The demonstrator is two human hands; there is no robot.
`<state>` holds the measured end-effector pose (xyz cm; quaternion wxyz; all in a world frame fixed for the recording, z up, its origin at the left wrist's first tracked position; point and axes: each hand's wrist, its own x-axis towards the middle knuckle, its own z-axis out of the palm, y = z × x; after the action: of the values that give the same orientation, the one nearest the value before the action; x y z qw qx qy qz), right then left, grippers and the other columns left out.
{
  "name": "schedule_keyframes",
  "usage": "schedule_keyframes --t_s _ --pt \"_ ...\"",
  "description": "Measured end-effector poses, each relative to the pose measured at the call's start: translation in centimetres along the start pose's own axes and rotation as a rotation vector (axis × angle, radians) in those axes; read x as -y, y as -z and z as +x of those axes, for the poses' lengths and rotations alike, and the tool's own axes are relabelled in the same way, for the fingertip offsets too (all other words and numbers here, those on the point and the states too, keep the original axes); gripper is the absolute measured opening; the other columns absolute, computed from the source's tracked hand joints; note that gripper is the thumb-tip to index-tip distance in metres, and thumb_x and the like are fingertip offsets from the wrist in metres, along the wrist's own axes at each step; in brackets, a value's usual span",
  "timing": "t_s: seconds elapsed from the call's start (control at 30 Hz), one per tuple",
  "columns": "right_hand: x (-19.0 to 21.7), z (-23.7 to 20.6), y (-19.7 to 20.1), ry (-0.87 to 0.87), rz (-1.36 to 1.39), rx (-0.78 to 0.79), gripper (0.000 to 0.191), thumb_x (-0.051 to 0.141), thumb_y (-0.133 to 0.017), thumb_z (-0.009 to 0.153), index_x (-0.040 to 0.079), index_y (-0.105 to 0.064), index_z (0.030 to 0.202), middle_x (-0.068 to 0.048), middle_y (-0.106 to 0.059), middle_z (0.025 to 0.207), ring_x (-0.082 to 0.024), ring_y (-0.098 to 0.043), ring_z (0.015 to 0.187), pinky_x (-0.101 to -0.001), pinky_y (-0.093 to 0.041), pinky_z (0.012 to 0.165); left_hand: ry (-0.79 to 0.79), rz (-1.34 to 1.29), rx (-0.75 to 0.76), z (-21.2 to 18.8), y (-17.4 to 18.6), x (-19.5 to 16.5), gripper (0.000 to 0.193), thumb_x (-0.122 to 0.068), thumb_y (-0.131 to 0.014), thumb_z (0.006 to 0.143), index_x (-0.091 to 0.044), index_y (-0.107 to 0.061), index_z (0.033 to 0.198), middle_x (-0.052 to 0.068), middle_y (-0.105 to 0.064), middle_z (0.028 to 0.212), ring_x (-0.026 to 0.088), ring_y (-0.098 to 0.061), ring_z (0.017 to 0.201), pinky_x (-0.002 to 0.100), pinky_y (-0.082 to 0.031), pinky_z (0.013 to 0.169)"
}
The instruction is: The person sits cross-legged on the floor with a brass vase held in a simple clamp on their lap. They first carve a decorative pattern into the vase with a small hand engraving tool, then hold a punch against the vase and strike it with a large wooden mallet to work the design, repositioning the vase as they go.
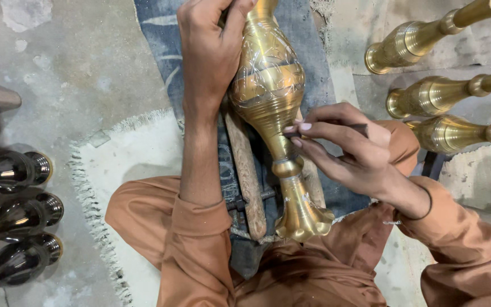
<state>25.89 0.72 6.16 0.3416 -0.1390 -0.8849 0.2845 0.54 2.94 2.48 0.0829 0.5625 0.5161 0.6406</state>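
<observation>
Brass, polished and curvy, the vase (271, 113) lies across a wooden block (246, 176) on blue cloth (308, 51) in the lap, fine engraved lines circling its belly. Left hand (211, 51) wraps closed around the upper body; right hand (342, 142) pinches a thin dark tool (354, 128) against the narrow waist. Plain brass vases (433, 96) lie right, glossy dark ones (15, 216) left — on rough concrete floor (69, 74).
</observation>
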Motion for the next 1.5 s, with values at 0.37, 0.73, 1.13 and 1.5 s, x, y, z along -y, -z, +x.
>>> schedule_keyframes --t_s 0.37,0.73,1.13,1.5 --pt "0.1 1.1 -0.2 -0.032 -0.027 0.004 0.024 -0.005 -0.084 0.089 -0.002 -0.071 0.108 -0.017 -0.07 0.107 -0.02 -0.073 0.091 -0.0293 -0.062 0.076 0.01 -0.042 -0.004 -0.1 0.0 0.0 0.024 -0.009 -0.07 0.107 0.006 -0.064 0.089 0.01 -0.058 0.069 0.017 -0.054 0.062 0.036 -0.04 0.063" --pt "0.6 1.3 -0.2 -0.059 -0.077 0.014 0.019 -0.002 -0.084 0.09 -0.001 -0.073 0.105 -0.015 -0.071 0.106 -0.019 -0.073 0.087 -0.0285 -0.06 0.072 -0.013 -0.09 -0.01 -0.3 0.0 0.4 0.029 -0.01 -0.069 0.109 0.004 -0.062 0.085 0.004 -0.054 0.068 0.012 -0.047 0.06 0.031 -0.035 0.055" --pt "0.5 1.5 0.2 -0.058 -0.064 0.063 0.02 -0.002 -0.082 0.088 0.0 -0.075 0.106 -0.015 -0.071 0.105 -0.019 -0.073 0.086 -0.0282 -0.059 0.07 0.027 -0.053 -0.044 -0.7 0.1 0.2 0.034 -0.006 -0.07 0.107 0.004 -0.052 0.08 0.007 -0.049 0.069 0.018 -0.045 0.061 0.038 -0.038 0.064" --pt "0.3 1.5 0.2 -0.032 -0.063 0.057 0.019 -0.001 -0.081 0.089 0.0 -0.074 0.107 -0.015 -0.071 0.105 -0.021 -0.072 0.087 -0.0295 -0.058 0.072 0.03 0.002 -0.063 -0.6 0.2 0.2 0.036 -0.005 -0.071 0.105 0.003 -0.048 0.079 0.008 -0.045 0.069 0.018 -0.041 0.061 0.039 -0.037 0.066"
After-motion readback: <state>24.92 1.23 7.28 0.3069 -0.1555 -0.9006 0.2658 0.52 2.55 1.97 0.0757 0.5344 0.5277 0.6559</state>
